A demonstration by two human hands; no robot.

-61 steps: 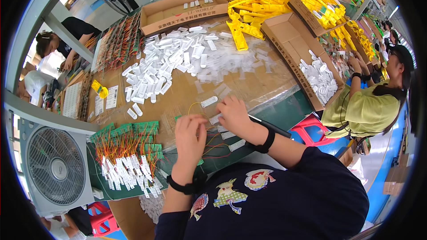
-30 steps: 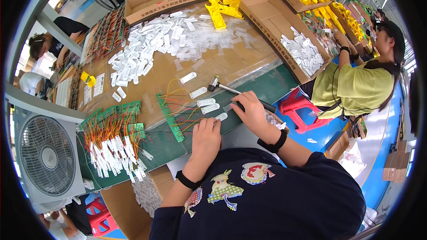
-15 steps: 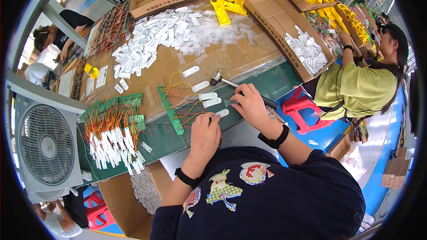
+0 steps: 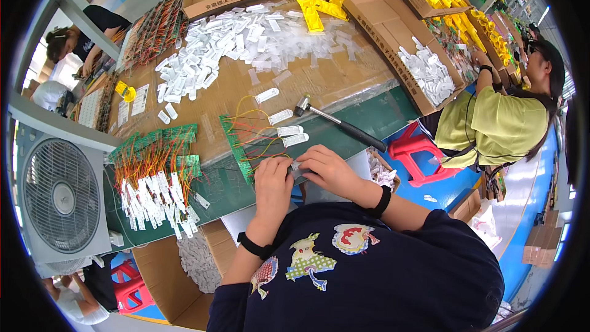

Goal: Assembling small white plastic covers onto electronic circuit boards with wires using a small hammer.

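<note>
At the table's near edge my left hand (image 4: 273, 185) and my right hand (image 4: 330, 172) meet, fingers closed on a small white-and-clear plastic piece (image 4: 297, 171). Fingers cover most of it. Just left of them lies a green circuit board strip (image 4: 236, 147), with thin red and yellow wires running right. Several white rounded plastic housings (image 4: 289, 130) sit at the wire ends, in a column beyond my hands. A hammer (image 4: 338, 122) with a metal head and black handle rests on the table to their right.
Wired green boards (image 4: 160, 147) with white strips pile up at left, beside a grey fan (image 4: 63, 200). White housings (image 4: 203, 55) and clear covers (image 4: 283, 49) are heaped farther back. A cardboard box (image 4: 393, 43) holds more white pieces. A co-worker (image 4: 504, 117) sits at right.
My right hand has come down and left to meet my left hand. The white piece at my left fingertips has moved nearer to me and is now mostly covered by both hands.
</note>
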